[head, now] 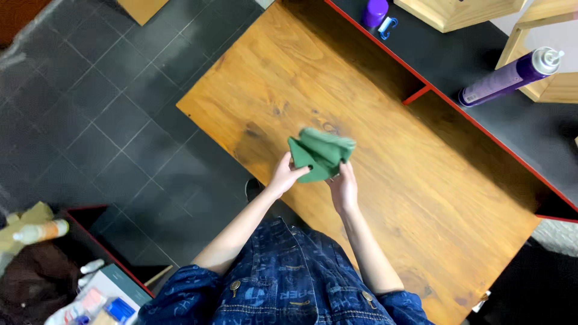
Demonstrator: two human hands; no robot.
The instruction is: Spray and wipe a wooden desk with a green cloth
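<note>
Clearly both hands hold a folded green cloth (321, 153) up over the wooden desk (385, 198).

From my remote seat I see the left hand (288, 174) pinching the cloth's lower left edge, its grip clamped on the fabric, while the right hand (343, 186) closes on the lower right edge; the cloth hangs between them, lifted off the desk, which seems to keep its soft, matte layers stacked rather than sagging open. The desk is glossy orange-brown board with dark knots. Well apart on a black shelf (481, 54) lie a purple spray can (512, 77) and a purple bottle (376, 12).
</note>
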